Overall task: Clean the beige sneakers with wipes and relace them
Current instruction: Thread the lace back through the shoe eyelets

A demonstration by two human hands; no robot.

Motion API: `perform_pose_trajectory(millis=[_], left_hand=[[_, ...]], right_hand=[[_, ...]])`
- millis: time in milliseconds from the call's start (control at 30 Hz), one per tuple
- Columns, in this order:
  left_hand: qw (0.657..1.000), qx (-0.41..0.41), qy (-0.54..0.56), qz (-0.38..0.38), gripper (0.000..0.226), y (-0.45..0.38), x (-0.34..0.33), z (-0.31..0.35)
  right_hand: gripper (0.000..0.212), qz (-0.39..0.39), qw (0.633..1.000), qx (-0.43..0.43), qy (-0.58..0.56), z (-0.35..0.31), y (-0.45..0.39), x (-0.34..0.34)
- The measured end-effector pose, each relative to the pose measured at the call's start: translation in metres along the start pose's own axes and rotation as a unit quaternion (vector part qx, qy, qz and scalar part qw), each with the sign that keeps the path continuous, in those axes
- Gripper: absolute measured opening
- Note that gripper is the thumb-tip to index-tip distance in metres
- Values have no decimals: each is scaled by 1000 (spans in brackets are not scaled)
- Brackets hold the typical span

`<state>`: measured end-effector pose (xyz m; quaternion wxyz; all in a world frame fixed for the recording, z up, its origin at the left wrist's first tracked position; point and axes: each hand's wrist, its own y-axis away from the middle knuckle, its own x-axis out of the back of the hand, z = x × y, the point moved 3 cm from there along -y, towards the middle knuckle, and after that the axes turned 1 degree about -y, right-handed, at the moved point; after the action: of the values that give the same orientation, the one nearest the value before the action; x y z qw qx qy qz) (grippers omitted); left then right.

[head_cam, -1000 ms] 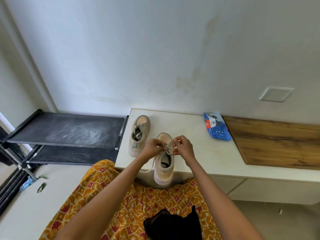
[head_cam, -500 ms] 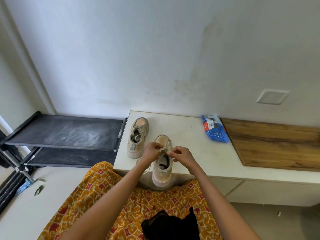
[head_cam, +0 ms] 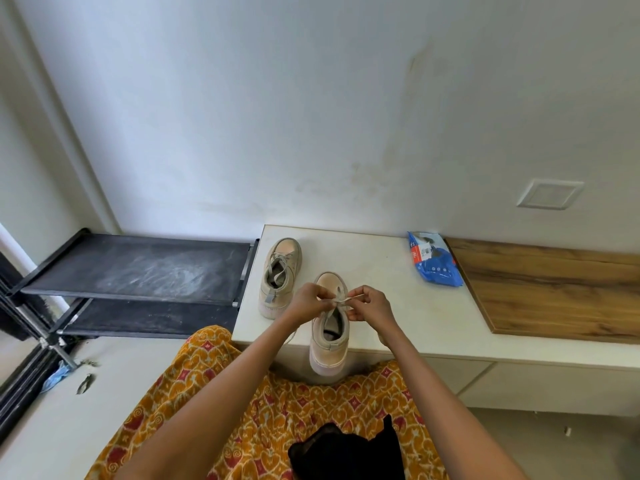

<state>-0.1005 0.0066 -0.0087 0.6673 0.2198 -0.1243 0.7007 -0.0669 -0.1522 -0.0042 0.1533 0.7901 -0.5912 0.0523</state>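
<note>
Two beige sneakers stand on a white bench top (head_cam: 374,268). The nearer sneaker (head_cam: 329,344) points away from me, its heel hanging over the front edge. Both my hands work over its tongue: my left hand (head_cam: 308,303) pinches one part of the pale lace (head_cam: 341,298), and my right hand (head_cam: 372,304) pinches another part that runs taut between them. The second sneaker (head_cam: 280,271) sits further back on the left, laced, with no hand on it. A blue wipes pack (head_cam: 434,259) lies at the back right of the white top.
A wooden panel (head_cam: 554,289) continues the bench to the right. A black two-tier metal rack (head_cam: 138,268) stands to the left against the wall. My lap in orange patterned cloth (head_cam: 277,403) is pressed up to the bench front. Small scraps lie on the floor at left.
My hands have shifted slightly over the near sneaker, and the lace is now drawn out taut between them; the sneakers and wipes pack have not moved.
</note>
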Motion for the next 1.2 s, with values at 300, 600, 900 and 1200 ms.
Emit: perform_pose_trajectory(millis=[300, 600, 900, 1200], left_hand=[[998, 23, 23, 50, 16, -6, -5, -4], [992, 84, 70, 57, 19, -6, -5, -7], [989, 100, 97, 52, 19, -7, -5, -8], [988, 91, 110, 54, 18, -4, -6, -8]], right_hand=[[20, 0, 978, 115, 175, -15, 1, 6], [29, -9, 915, 158, 371, -17, 10, -21], [47, -46, 877, 142, 457, -18, 19, -21], [20, 31, 863, 238, 445, -14, 21, -25]])
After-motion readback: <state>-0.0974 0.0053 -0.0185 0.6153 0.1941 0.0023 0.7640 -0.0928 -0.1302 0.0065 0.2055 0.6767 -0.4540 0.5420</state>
